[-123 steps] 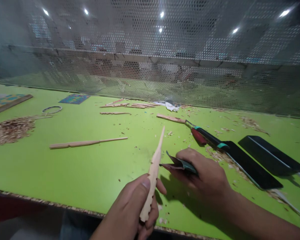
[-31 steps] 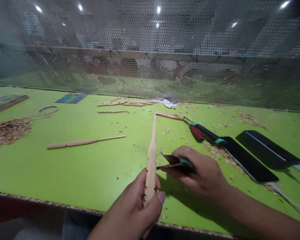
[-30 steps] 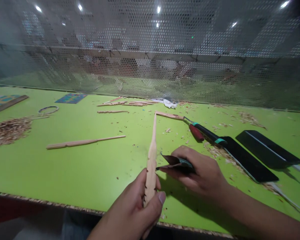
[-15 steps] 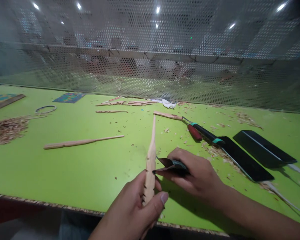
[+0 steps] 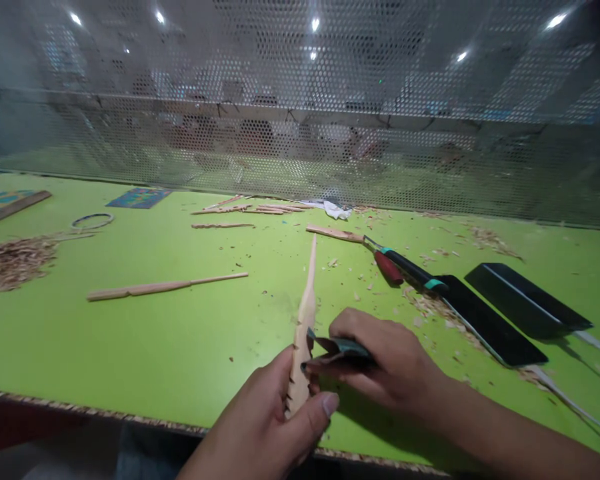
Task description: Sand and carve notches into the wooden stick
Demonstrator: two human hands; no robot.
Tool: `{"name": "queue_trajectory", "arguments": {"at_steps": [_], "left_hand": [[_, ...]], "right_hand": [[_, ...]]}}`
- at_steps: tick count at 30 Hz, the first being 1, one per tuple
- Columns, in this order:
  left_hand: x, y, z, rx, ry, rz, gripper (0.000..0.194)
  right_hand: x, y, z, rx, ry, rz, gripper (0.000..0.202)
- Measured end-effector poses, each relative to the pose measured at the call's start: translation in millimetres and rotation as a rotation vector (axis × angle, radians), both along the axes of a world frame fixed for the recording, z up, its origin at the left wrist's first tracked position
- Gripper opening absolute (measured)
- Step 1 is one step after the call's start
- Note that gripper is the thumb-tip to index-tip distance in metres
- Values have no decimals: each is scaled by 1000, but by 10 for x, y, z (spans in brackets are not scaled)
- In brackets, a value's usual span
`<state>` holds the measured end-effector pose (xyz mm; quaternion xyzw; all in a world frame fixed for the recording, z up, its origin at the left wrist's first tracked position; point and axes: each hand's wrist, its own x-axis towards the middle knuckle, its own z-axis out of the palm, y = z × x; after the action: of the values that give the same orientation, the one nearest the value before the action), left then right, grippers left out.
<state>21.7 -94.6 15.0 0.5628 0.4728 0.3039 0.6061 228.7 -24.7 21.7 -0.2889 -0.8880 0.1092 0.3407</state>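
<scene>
My left hand (image 5: 275,420) is closed around the thick lower end of a notched, pale wooden stick (image 5: 306,307), whose thin tip points away from me. A folded dark sheet, probably sandpaper (image 5: 347,352), is pinched in my right hand (image 5: 390,360). Its near edge touches the right side of the stick, just above my left thumb. The fingertips under the sheet are partly hidden. Another carved stick (image 5: 155,288) lies on the green table (image 5: 180,347) to the left.
A black-handled tool (image 5: 410,267), a red handle (image 5: 389,268), a phone (image 5: 495,323) and a black box (image 5: 527,300) lie at right. Wood shavings (image 5: 17,260) are heaped at left. Thin carved sticks (image 5: 275,208) lie before the perforated screen (image 5: 300,147).
The folded sheet and my right hand have moved slightly down and left along the stick. The stick's tip has tilted a little to the right and come nearer.
</scene>
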Motion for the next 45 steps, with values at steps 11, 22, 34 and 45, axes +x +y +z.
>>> {"name": "queue_trajectory", "arguments": {"at_steps": [11,22,34,45], "left_hand": [[-15,-51,37,-177,-184,-32,52],[-50,-70,53,-276,-387,-28,32],[-65,-59,19,-137,-139,66,48],[-100,-83,-8,21,92,-58,42]], "right_hand": [[-32,-55,14,18,25,22,21],[65,42,-13,49,96,-216,19],[76,77,-66,-15,113,-184,17],[44,78,31,-81,139,-131,16]]}}
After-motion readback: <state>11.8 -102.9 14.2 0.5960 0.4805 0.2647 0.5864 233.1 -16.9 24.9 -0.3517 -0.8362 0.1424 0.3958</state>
